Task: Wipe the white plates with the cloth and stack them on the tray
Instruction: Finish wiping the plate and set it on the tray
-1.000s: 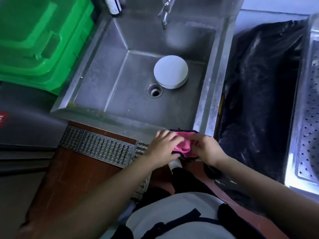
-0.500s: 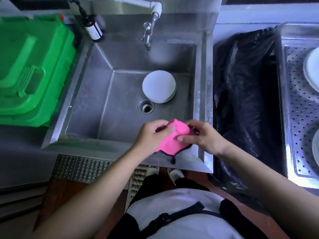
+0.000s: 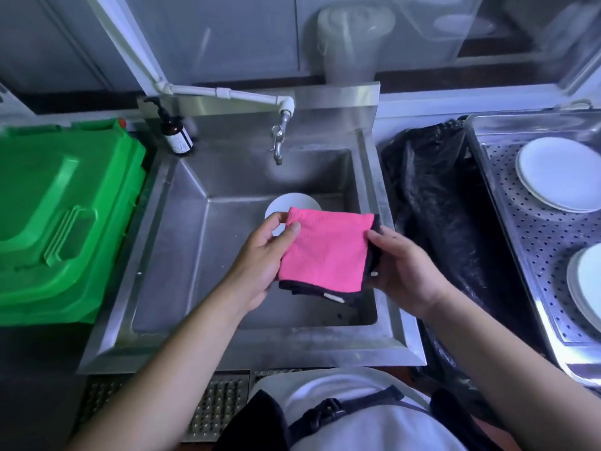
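Holding cloth (image 3: 325, 252) flat over sink (image 3: 182, 255): left hand (image 3: 260, 255) pinches one edge, right hand (image 3: 403, 271) grips the other. Plates (image 3: 292, 203) wait beneath, unwiped; tray (image 3: 536, 242) far right holds others. Next, probably: free one hand, lift a plate.

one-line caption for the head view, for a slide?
Both hands, left hand and right hand, hold a pink cloth over the sink.
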Tool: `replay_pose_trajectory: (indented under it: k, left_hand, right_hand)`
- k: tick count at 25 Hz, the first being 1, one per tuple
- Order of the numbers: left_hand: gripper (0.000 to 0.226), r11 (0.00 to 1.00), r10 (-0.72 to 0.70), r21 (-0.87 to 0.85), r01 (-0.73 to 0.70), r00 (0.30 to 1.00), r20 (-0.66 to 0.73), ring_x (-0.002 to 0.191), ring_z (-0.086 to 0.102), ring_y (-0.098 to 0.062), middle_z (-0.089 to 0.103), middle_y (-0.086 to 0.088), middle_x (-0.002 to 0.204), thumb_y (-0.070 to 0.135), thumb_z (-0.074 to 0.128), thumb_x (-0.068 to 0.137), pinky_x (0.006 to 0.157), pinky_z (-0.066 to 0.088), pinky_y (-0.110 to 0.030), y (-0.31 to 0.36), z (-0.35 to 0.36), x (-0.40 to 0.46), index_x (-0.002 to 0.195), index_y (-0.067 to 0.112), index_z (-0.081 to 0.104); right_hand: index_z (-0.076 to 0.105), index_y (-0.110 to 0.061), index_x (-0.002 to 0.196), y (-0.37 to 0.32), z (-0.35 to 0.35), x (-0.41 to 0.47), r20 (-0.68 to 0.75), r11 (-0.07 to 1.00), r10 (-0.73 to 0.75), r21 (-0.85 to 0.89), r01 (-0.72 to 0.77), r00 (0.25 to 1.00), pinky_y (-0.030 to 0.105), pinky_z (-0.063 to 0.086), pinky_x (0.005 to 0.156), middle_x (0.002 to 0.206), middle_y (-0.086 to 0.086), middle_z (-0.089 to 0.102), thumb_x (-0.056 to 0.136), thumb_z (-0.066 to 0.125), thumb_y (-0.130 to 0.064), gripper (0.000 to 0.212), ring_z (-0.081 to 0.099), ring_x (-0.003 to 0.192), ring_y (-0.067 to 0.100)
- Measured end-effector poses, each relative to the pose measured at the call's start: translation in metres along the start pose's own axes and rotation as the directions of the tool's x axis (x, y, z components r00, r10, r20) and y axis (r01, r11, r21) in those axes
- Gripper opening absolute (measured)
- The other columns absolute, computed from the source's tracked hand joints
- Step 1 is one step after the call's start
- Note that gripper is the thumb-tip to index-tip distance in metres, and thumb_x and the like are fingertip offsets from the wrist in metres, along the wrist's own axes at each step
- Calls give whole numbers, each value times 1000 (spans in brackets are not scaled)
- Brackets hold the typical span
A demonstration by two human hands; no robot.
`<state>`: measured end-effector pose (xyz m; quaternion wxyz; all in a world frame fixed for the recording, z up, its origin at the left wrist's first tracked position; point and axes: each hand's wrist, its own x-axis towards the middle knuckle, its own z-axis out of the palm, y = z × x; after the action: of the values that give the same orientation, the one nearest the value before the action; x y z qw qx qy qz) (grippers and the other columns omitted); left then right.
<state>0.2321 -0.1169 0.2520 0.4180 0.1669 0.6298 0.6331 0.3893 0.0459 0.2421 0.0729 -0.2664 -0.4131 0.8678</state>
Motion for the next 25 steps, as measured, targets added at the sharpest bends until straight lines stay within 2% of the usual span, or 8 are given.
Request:
replay_pose_trajectory:
  k: [3,8,10,14,16,20,22,25]
  left_hand:
    - [20,978,-169,-117,175,984,56,80,69,-15,73,-3,100,13,60,99,55,54,-28,-13,-8,5,117,17,65]
    - [44,941,-276,-138,309,937,213,90,71,-21,71,-8,115,-6,59,91,67,61,-31,-43,-27,3,132,11,62]
    - [43,933,-298,-133,334,925,234,87,71,-21,72,-11,113,-7,58,91,70,62,-29,-48,-27,1,129,10,64]
    - [26,922,-148,-312,232,951,271,68,68,-13,73,-4,85,-2,56,82,57,58,-24,-44,-21,-1,83,16,76]
    - [25,910,-164,-321,264,938,306,69,65,-16,72,-5,84,4,54,83,59,56,-25,-48,-19,1,74,14,75]
    - [4,930,-313,-37,365,843,438,75,61,-16,64,-5,84,6,69,89,69,54,-25,-80,-8,-2,89,10,68]
    - [25,936,-350,188,298,842,409,80,61,-15,62,-4,90,-13,72,82,71,54,-20,-102,0,-5,91,9,65]
    - [33,908,-356,357,218,851,385,86,61,-13,64,-3,96,-16,77,74,78,51,-15,-128,17,-8,89,12,68]
  right_hand:
    - [63,-12,106,18,3,2,-87,992,116,-47,-121,989,32,54,64,97,11,69,92,66,-11,15,65,73,23]
    - [72,-15,112,27,-13,-12,-242,933,53,-335,-135,969,58,53,82,95,18,71,90,71,-11,22,62,82,38]
    - [73,-15,112,29,-11,-18,-260,914,-8,-393,-99,966,55,57,75,88,16,73,91,68,-6,23,67,75,34]
    - [77,-7,91,19,-12,-44,-79,982,-50,-183,35,996,38,56,65,84,16,64,79,66,0,17,63,70,24]
    - [78,-3,81,20,-18,-58,-62,992,-13,-129,5,998,41,61,66,87,20,68,77,56,3,23,66,74,28]
    - [73,3,87,48,-34,-77,-198,936,53,-332,-118,979,41,59,76,91,15,71,86,63,7,11,67,80,26]
    - [72,-2,93,66,-47,-83,-280,901,77,-392,-187,957,33,57,68,95,9,69,84,63,17,23,65,74,23]
    - [64,-12,107,89,-70,-84,-462,882,61,-390,-264,885,35,54,64,103,8,56,78,65,21,43,58,68,25]
